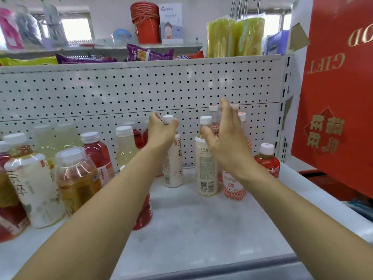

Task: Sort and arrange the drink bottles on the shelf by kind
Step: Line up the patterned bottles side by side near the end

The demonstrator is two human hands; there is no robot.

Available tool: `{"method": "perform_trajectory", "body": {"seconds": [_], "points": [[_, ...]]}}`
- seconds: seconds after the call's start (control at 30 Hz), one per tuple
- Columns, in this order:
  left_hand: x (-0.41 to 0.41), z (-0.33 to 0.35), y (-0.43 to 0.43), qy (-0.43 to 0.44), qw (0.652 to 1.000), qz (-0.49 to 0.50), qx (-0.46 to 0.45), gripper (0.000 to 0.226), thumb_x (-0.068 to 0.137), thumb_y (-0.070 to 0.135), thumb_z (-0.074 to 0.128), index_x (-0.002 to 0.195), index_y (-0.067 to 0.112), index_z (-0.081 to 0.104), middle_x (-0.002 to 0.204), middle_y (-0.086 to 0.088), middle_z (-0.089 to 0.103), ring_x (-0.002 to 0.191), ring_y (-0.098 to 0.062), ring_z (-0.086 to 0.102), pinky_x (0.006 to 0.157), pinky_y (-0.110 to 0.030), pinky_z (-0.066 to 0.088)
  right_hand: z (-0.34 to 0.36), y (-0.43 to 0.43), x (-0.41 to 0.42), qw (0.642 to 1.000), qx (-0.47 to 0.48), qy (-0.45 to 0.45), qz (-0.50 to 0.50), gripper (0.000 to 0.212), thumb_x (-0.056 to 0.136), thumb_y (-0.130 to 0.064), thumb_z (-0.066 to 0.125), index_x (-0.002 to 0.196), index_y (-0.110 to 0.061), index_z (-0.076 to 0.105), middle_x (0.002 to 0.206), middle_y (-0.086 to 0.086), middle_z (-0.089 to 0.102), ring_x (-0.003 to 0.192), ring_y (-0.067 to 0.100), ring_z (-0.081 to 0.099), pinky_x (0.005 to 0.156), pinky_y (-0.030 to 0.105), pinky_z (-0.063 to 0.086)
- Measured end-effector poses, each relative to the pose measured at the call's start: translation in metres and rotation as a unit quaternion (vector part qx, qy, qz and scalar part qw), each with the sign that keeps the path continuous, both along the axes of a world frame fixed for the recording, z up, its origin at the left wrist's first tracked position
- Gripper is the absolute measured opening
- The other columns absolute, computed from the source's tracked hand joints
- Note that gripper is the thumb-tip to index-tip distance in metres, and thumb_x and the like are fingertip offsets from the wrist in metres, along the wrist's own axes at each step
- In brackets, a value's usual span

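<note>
Red cups (pixel 145 23) top centre beside a card (pixel 172 23); purple snack bags (pixel 149 54) below; yellow packs (pixel 235 37) upper right; red box (pixel 339 98) right.

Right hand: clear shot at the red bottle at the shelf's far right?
Probably yes: the right hand is open and empty, and the red bottle stands apart at its right, white cap exposed, nothing between.

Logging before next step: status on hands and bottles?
Left hand curled round white-label bottle at the neck. Right hand open, beside pale bottle. Red-label bottle close behind it.
</note>
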State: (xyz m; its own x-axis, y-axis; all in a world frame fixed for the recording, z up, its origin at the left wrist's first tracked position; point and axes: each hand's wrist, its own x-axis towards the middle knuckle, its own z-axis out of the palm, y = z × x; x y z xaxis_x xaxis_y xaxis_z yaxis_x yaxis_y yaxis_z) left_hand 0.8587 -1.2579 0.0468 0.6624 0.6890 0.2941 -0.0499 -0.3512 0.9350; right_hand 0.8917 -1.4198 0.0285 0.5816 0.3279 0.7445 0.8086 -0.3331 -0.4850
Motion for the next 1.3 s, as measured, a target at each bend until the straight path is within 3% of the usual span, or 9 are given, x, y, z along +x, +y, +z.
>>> {"method": "perform_trajectory", "body": {"seconds": [0.1,0.17,0.27,0.4,0.67,0.8,0.93,1.03,1.3], "points": [[0.013,-0.001,0.006,0.042,0.999,-0.023,0.006,0.036,0.100,0.038,0.054,0.124,0.012,0.049,0.094,0.003,0.055,0.085,-0.014,0.055,0.073,-0.031,0.042,0.010,0.024,0.012,0.981,-0.052,0.179,0.045,0.077,0.100,-0.029,0.051,0.156,-0.014,-0.001,0.155,0.010,0.031,0.142,0.028,0.032,0.115,0.047,0.031],[0.014,-0.004,0.007,0.038,0.998,-0.030,0.049,0.032,0.102,0.037,0.050,0.114,0.009,0.055,0.089,-0.001,0.058,0.075,-0.010,0.054,0.064,-0.027,0.040,0.010,0.033,0.018,0.974,-0.044,0.216,0.045,0.059,0.102,-0.026,0.047,0.149,-0.008,0.017,0.130,0.012,0.051,0.123,0.031,0.051,0.098,0.043,0.044],[0.006,-0.008,0.006,0.031,0.995,-0.039,0.081,0.032,0.103,0.040,0.045,0.114,0.011,0.053,0.096,-0.004,0.060,0.077,-0.009,0.056,0.064,-0.025,0.040,0.010,0.034,0.014,0.981,-0.034,0.187,0.043,0.028,0.103,-0.021,0.045,0.127,-0.007,0.040,0.094,0.001,0.052,0.092,0.021,0.057,0.078,0.038,0.047],[-0.018,-0.016,-0.005,0.021,0.993,-0.053,0.102,0.033,0.104,0.044,0.042,0.117,0.015,0.051,0.108,-0.005,0.066,0.100,-0.018,0.062,0.077,-0.029,0.046,0.002,0.014,-0.003,0.986,-0.010,0.137,0.095,0.021,0.102,-0.024,0.051,0.120,-0.015,0.050,0.096,0.001,0.061,0.092,0.018,0.061,0.084,0.040,0.053],[-0.082,-0.029,-0.032,-0.049,0.983,-0.117,0.131,0.030,0.101,0.050,0.041,0.107,0.023,0.053,0.096,0.006,0.068,0.089,-0.003,0.064,0.087,-0.029,0.050,-0.006,-0.038,-0.036,0.976,0.043,0.131,0.170,0.016,0.096,-0.028,0.061,0.110,-0.023,0.057,0.103,-0.002,0.065,0.096,0.010,0.063,0.084,0.026,0.049],[-0.100,-0.032,-0.046,-0.067,0.981,-0.142,0.113,0.033,0.093,0.053,0.047,0.106,0.024,0.054,0.099,0.001,0.070,0.089,-0.004,0.066,0.087,-0.027,0.052,-0.010,-0.042,-0.043,0.965,0.076,0.165,0.189,0.023,0.093,-0.030,0.065,0.113,-0.022,0.056,0.104,-0.005,0.066,0.090,-0.004,0.061,0.084,0.022,0.047],[-0.110,-0.046,-0.052,-0.055,0.986,-0.126,0.091,0.063,0.081,0.065,0.054,0.128,0.024,0.050,0.120,0.008,0.065,0.108,-0.003,0.062,0.099,-0.036,0.049,-0.035,-0.047,-0.047,0.943,0.064,0.257,0.201,0.061,0.081,-0.048,0.071,0.134,-0.030,0.047,0.121,-0.019,0.061,0.109,0.002,0.060,0.098,0.038,0.049],[-0.119,-0.072,-0.058,-0.033,0.991,-0.122,0.050,0.076,0.078,0.056,0.068,0.142,0.029,0.036,0.125,0.013,0.061,0.110,-0.001,0.062,0.093,-0.031,0.052,-0.066,-0.052,-0.054,0.929,0.034,0.307,0.205,0.082,0.077,-0.034,0.081,0.144,-0.034,0.033,0.120,-0.029,0.057,0.108,-0.003,0.059,0.100,0.039,0.049],[-0.121,-0.103,-0.075,0.005,0.998,-0.047,0.037,0.063,0.084,0.031,0.077,0.126,0.028,0.030,0.116,0.011,0.060,0.105,-0.006,0.061,0.080,-0.020,0.050,-0.088,-0.054,-0.058,0.931,0.030,0.302,0.201,0.070,0.078,-0.030,0.082,0.136,-0.026,0.043,0.122,-0.011,0.064,0.111,0.005,0.062,0.100,0.042,0.052]]}}
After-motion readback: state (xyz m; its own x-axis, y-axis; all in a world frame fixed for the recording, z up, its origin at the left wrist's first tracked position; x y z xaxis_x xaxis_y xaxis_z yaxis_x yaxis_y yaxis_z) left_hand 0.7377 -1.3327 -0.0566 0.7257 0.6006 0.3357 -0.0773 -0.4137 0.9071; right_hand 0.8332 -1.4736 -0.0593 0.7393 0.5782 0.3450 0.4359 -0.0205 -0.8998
